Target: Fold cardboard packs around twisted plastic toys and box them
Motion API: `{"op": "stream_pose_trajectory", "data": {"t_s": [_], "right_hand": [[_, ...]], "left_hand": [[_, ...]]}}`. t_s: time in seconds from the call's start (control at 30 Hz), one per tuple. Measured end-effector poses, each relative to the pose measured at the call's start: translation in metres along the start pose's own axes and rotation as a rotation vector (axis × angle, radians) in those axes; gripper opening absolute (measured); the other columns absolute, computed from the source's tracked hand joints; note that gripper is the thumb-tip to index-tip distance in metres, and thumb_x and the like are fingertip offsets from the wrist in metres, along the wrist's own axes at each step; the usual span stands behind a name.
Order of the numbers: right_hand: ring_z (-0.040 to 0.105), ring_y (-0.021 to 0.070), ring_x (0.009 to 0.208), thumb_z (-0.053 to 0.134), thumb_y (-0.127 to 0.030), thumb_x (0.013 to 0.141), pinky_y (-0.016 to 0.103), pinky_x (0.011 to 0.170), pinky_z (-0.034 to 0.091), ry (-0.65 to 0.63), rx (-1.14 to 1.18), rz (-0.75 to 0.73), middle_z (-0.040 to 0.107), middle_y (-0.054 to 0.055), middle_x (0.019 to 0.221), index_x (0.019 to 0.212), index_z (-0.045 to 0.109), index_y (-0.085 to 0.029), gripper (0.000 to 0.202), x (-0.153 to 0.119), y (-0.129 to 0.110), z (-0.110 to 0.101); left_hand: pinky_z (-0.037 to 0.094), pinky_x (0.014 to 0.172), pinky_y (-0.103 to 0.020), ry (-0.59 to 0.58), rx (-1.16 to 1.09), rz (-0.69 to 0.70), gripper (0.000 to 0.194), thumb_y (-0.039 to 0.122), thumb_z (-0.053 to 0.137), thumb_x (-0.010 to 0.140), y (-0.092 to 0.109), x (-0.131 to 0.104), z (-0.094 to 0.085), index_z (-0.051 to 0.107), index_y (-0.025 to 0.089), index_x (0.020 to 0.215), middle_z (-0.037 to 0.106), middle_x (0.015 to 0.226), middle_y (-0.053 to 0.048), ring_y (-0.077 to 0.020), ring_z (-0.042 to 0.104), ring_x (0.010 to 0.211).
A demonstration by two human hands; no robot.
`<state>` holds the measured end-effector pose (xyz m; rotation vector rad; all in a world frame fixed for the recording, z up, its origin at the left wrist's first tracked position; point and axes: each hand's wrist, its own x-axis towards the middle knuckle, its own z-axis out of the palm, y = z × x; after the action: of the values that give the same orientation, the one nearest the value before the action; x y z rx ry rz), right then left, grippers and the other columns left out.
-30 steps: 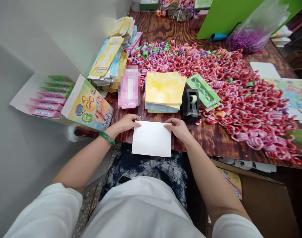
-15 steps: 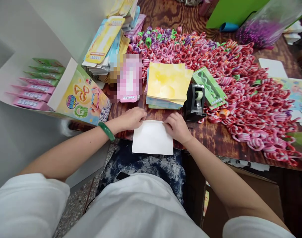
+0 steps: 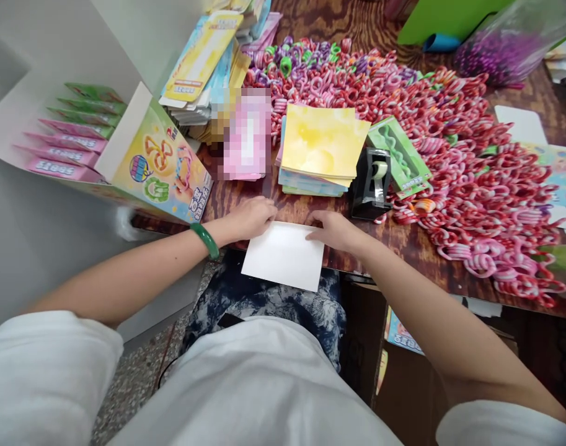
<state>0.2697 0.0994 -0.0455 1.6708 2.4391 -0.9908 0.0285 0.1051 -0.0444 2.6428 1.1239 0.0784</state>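
A white card, its blank side up, lies over the table's front edge and juts out above my lap. My left hand is closed on the card's far left corner, fingers curled. My right hand pinches the far right corner between thumb and fingers. Just beyond my hands sits a stack of yellow and blue cards. Beside it stands a black tape dispenser. A green box with a window leans behind the dispenser, with a wavy green piece inside.
A large heap of striped red and pink coiled rings spreads across the table. At left, an open display carton holds pink and green packs. Flat printed packages are piled at the back. A plastic bag of purple pieces lies far right.
The card has tilted, its near right corner now lower. My right hand has turned, its thumb now lying over the card's top. The whole view has shifted slightly.
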Motion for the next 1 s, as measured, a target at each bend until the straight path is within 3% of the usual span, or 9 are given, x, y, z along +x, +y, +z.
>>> {"op": "stream_pose_trajectory", "data": {"t_s": [0.17,0.27,0.4,0.53,0.67,0.73,0.83,0.9,1.0], "right_hand": [[0.055,0.0162,0.068,0.075,-0.015,0.064,0.026,0.056,0.034,-0.127,0.002,0.141,0.061,-0.001,0.073,0.067,0.053,-0.021,0.023,0.009,-0.010,-0.010],[0.056,0.0172,0.070,0.073,-0.016,0.067,0.026,0.056,0.035,-0.154,-0.021,0.136,0.062,0.001,0.078,0.072,0.054,-0.020,0.020,0.004,-0.015,-0.014],[0.056,0.0207,0.075,0.063,-0.011,0.075,0.030,0.060,0.035,-0.035,-0.189,0.006,0.066,0.007,0.083,0.081,0.059,-0.018,0.010,-0.020,-0.023,0.000],[0.054,0.0266,0.083,0.046,-0.007,0.087,0.036,0.071,0.035,0.218,-0.511,-0.260,0.066,0.015,0.086,0.088,0.064,-0.014,0.019,-0.048,-0.030,0.035],[0.055,0.0269,0.086,0.049,-0.010,0.088,0.036,0.072,0.036,0.223,-0.423,-0.224,0.067,0.015,0.090,0.091,0.065,-0.013,0.017,-0.050,-0.026,0.040],[0.057,0.0250,0.086,0.057,-0.017,0.085,0.033,0.070,0.037,0.134,-0.243,-0.104,0.068,0.011,0.092,0.093,0.065,-0.015,0.012,-0.045,-0.024,0.025],[0.057,0.0202,0.073,0.063,-0.024,0.082,0.029,0.062,0.034,-0.011,-0.059,-0.022,0.067,0.004,0.080,0.084,0.066,-0.018,0.007,-0.043,-0.028,-0.008],[0.056,0.0199,0.073,0.059,-0.022,0.083,0.030,0.062,0.034,0.053,-0.104,-0.085,0.066,0.004,0.077,0.080,0.065,-0.018,0.007,-0.049,-0.038,-0.028],[0.053,0.0246,0.083,0.052,-0.017,0.087,0.034,0.069,0.034,0.311,-0.368,-0.251,0.065,0.010,0.085,0.085,0.065,-0.016,0.013,-0.064,-0.056,-0.046]], "left_hand": [[0.040,0.065,-0.029,-0.218,-0.160,-0.145,0.023,0.021,0.062,0.072,0.000,0.015,-0.013,0.069,0.016,0.093,0.067,0.093,-0.007,-0.0213,0.061,0.083],[0.037,0.059,-0.028,-0.317,-0.196,-0.164,0.017,0.027,0.068,0.070,0.005,0.018,-0.018,0.069,0.017,0.083,0.067,0.081,-0.004,-0.0193,0.059,0.073],[0.038,0.066,-0.030,-0.166,-0.070,-0.042,0.005,0.018,0.062,0.073,0.016,0.005,-0.011,0.066,0.017,0.077,0.066,0.078,-0.004,-0.0194,0.059,0.076],[0.039,0.072,-0.035,0.059,0.106,0.134,0.018,0.008,0.049,0.082,0.028,-0.022,0.009,0.065,0.016,0.079,0.065,0.079,-0.009,-0.0218,0.057,0.079],[0.039,0.073,-0.036,0.054,0.060,0.064,0.016,0.013,0.050,0.084,0.028,-0.028,0.014,0.065,0.016,0.080,0.065,0.081,-0.008,-0.0222,0.057,0.079],[0.039,0.074,-0.034,-0.001,-0.026,-0.002,0.012,0.017,0.053,0.083,0.025,-0.023,0.003,0.064,0.017,0.080,0.064,0.081,-0.005,-0.0210,0.058,0.080],[0.038,0.069,-0.030,-0.075,-0.130,-0.023,0.010,0.019,0.055,0.081,0.026,-0.015,-0.030,0.064,0.017,0.080,0.065,0.082,-0.003,-0.0185,0.059,0.077],[0.038,0.068,-0.030,-0.095,-0.110,-0.006,0.010,0.019,0.057,0.079,0.032,-0.013,-0.057,0.066,0.018,0.084,0.066,0.082,-0.002,-0.0187,0.059,0.076],[0.038,0.072,-0.034,-0.009,0.064,0.034,0.010,0.016,0.056,0.081,0.047,-0.018,-0.085,0.066,0.017,0.082,0.063,0.078,-0.004,-0.0212,0.059,0.077]]}}
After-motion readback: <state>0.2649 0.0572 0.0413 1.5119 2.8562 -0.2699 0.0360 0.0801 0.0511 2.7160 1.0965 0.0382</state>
